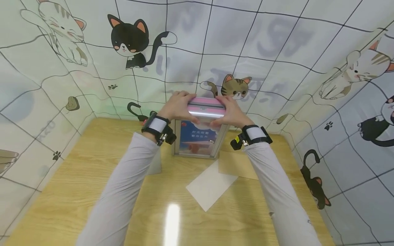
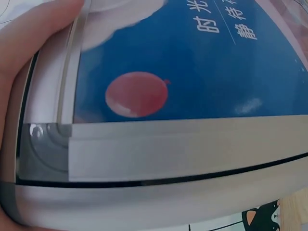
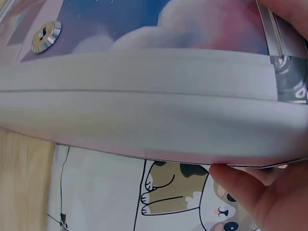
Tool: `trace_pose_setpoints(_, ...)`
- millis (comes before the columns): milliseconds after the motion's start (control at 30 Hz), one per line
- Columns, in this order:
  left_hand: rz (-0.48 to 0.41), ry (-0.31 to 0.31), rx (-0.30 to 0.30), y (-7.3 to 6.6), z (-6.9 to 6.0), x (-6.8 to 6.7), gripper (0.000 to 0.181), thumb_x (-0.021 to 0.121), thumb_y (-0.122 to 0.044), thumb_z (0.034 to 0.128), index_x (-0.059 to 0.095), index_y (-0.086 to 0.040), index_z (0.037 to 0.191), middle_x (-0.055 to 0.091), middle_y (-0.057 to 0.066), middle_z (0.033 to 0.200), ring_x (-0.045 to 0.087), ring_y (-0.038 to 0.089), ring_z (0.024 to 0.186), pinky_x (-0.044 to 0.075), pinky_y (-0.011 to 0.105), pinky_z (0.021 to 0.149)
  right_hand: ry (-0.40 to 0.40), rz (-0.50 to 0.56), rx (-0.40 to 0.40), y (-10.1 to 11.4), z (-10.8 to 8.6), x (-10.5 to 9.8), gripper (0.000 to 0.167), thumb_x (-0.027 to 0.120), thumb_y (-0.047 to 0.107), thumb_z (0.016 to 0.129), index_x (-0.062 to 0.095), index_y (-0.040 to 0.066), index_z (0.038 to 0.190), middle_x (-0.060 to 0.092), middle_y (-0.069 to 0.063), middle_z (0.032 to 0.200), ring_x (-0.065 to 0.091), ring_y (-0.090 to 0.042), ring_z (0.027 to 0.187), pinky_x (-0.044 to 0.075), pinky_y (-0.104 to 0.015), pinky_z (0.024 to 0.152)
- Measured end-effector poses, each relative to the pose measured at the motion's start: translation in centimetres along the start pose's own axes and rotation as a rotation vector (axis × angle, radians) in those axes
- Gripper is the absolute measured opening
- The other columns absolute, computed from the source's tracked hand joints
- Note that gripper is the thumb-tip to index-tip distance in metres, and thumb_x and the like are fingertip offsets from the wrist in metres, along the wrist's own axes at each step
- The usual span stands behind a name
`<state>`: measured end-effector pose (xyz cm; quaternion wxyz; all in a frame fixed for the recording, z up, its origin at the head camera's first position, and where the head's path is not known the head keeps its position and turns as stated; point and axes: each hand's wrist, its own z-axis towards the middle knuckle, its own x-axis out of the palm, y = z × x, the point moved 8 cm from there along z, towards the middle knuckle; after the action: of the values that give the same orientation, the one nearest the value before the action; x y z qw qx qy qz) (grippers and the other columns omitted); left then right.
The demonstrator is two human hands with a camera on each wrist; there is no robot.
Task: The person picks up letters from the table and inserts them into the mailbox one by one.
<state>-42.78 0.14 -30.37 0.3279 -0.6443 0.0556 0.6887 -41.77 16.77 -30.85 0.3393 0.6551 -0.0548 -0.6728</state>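
A lockable drop box (image 1: 197, 145) with a pink top, silver frame and blue printed front stands at the back of the table. A slot (image 1: 207, 106) runs across its top. My left hand (image 1: 178, 107) grips the top left corner, its thumb on the front frame. On the opposite top corner my right hand (image 1: 232, 112) holds on in the same way. The left wrist view shows the blue front panel (image 2: 192, 72) with a red balloon picture and Chinese characters. A round key lock (image 3: 46, 37) shows in the right wrist view.
A white paper or envelope (image 1: 209, 189) lies before the box, by a tan envelope (image 1: 237, 164) partly under my right arm. Another pale sheet (image 1: 156, 164) is partly hidden by my left arm. Cat-printed cloth (image 1: 191, 41) hangs round the wooden table (image 1: 101, 153).
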Motion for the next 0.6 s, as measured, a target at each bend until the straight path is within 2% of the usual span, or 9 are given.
trace_pose_setpoints(233,-0.004,-0.004,-0.012,-0.3,0.4,0.3,0.104,0.075,-0.059,0.0520,0.037,-0.015,0.139,0.040,0.011,0.133,0.033,0.029,0.120,0.034,0.043,0.096,0.035,-0.046,-0.012,-0.4,-0.5,-0.6,0.114,0.081,0.046,0.056,0.020,0.011,0.145,0.021,-0.016,0.143,0.034,-0.032,0.120,0.037,-0.050,0.093)
trace_pose_setpoints(400,0.003,-0.002,-0.021,-0.2,0.2,0.1,0.105,0.075,-0.059,0.0521,0.037,-0.015,0.139,0.038,0.012,0.135,0.032,0.030,0.122,0.031,0.044,0.098,0.006,-0.007,-0.030,-1.3,-1.1,-1.2,0.109,0.075,0.048,0.065,0.012,0.010,0.146,0.008,-0.015,0.151,0.012,-0.032,0.136,0.017,-0.057,0.104)
trace_pose_setpoints(500,0.007,0.000,-0.024,-0.1,0.1,0.0,0.105,0.075,-0.059,0.0522,0.036,-0.015,0.139,0.037,0.012,0.137,0.030,0.032,0.124,0.030,0.045,0.100,0.011,0.047,0.027,-3.4,-2.4,-1.4,0.103,0.067,0.049,0.073,0.005,0.012,0.147,0.003,-0.012,0.152,0.004,-0.029,0.138,0.009,-0.058,0.106)
trace_pose_setpoints(600,0.011,0.004,-0.028,0.0,0.0,-0.1,0.105,0.075,-0.060,0.0522,0.036,-0.016,0.139,0.037,0.012,0.137,0.030,0.032,0.124,0.029,0.045,0.100,0.049,0.089,0.106,-6.3,-4.5,-1.3,0.096,0.060,0.048,0.081,-0.001,0.012,0.146,0.000,-0.013,0.152,0.002,-0.031,0.138,0.008,-0.057,0.106)
